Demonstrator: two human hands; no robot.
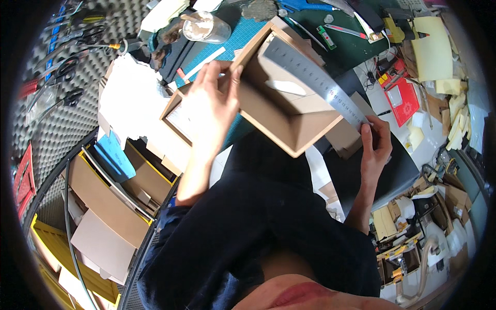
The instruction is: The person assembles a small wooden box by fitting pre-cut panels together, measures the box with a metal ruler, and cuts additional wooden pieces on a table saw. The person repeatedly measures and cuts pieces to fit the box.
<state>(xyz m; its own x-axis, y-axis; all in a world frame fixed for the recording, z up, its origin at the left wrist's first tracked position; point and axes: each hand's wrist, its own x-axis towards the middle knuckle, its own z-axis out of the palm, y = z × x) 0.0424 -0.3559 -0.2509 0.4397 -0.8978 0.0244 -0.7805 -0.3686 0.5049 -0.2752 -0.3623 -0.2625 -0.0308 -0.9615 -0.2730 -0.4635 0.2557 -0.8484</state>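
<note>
An open brown cardboard box (266, 111) is tilted in front of me, its inside facing up. My left hand (213, 98) grips its left wall, thumb and fingers pinching the edge. A steel ruler (310, 75) lies slantwise along the box's far right side, one end at the upper corner. My right hand (376, 139) pinches the ruler's lower right end beyond the box. A pale oval patch (285, 88) shows on the box's inner face. Just left of the box, partly behind my left hand, is another open cardboard piece (173, 108).
A teal cutting mat (245, 32) lies at the back with a clear jar (207, 28) and a green-and-white tool (326, 37) near it. A red card (400, 98) is at the right. Cardboard sheets (111, 196) fill a bin at the left; scraps (457, 199) crowd the lower right.
</note>
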